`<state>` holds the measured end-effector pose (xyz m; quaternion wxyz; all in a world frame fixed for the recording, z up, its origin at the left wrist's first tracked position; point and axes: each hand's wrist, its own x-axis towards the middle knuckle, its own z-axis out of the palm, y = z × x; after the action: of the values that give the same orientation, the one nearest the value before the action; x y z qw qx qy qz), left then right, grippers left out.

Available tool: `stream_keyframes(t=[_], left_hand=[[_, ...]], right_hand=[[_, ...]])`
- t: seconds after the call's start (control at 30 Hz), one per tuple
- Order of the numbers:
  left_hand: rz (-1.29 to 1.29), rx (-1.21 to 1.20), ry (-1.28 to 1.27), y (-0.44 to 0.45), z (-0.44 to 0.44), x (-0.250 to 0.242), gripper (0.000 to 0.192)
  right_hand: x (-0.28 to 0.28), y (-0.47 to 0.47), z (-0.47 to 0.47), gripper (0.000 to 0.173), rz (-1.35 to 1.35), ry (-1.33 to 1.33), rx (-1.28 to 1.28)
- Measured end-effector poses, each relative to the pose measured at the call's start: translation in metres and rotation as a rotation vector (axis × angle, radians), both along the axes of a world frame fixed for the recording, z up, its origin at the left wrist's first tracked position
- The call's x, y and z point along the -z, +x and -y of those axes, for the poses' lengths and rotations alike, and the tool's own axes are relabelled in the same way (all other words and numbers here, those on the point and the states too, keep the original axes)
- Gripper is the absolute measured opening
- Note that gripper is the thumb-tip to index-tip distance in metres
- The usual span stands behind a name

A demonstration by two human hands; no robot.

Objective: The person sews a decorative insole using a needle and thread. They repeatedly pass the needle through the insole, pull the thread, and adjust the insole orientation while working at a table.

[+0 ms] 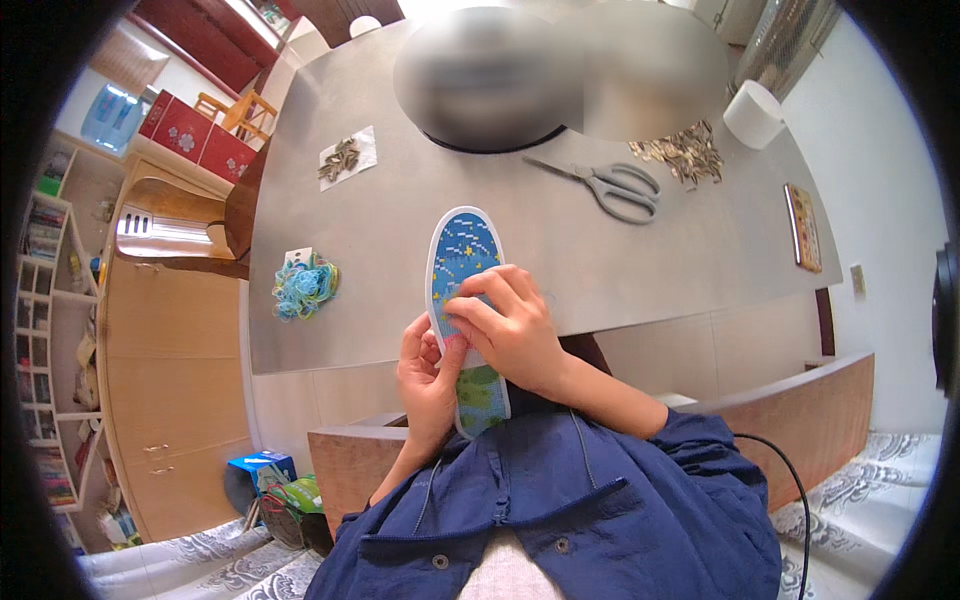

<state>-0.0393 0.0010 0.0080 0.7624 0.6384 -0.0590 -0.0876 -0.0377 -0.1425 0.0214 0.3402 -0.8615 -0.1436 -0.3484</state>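
A cross-stitch shoe insole (468,251) with a white rim is held upright before my body at the table's near edge. Its toe end shows blue stitching with white and yellow flecks. Lower down come a pink patch and a green and blue heel. My left hand (429,375) grips the left edge, thumb on the front face. Across the middle of the insole lies my right hand (510,322), its fingertips bunched together against the stitched face. Whether a needle or thread sits between those fingertips is too small to tell.
On the grey table (405,180) lie a tangle of coloured thread (306,286), grey-handled scissors (611,187), sunflower seeds on paper (341,160) and a larger seed pile (690,154). A white paper roll (754,115) and a phone (802,227) are at the right. Blurred areas cover the far side.
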Motion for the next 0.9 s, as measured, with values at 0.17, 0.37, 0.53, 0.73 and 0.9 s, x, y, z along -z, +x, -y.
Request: stream_keyframes(t=[0.17,0.37,0.53,0.73,0.9], left_hand=[[-0.026,0.015,0.036,0.000,-0.004,-0.001,0.037],[0.147,-0.241,0.362,0.021,-0.033,0.009,0.037],[0.260,-0.482,0.616,0.034,-0.081,0.022,0.033],[0.216,-0.733,0.726,0.033,-0.129,0.024,0.028],[0.186,-0.612,0.452,0.027,-0.111,0.027,0.023]], right_hand=[[0.008,0.001,-0.008,0.009,-0.086,0.398,-0.167],[0.009,-0.003,0.036,0.018,-0.474,1.949,-0.844],[0.037,-0.040,0.131,0.021,-0.179,2.175,-0.820],[0.052,-0.083,0.247,0.005,0.014,2.048,-0.647],[0.056,-0.065,0.218,0.034,-0.129,1.796,-0.072]])
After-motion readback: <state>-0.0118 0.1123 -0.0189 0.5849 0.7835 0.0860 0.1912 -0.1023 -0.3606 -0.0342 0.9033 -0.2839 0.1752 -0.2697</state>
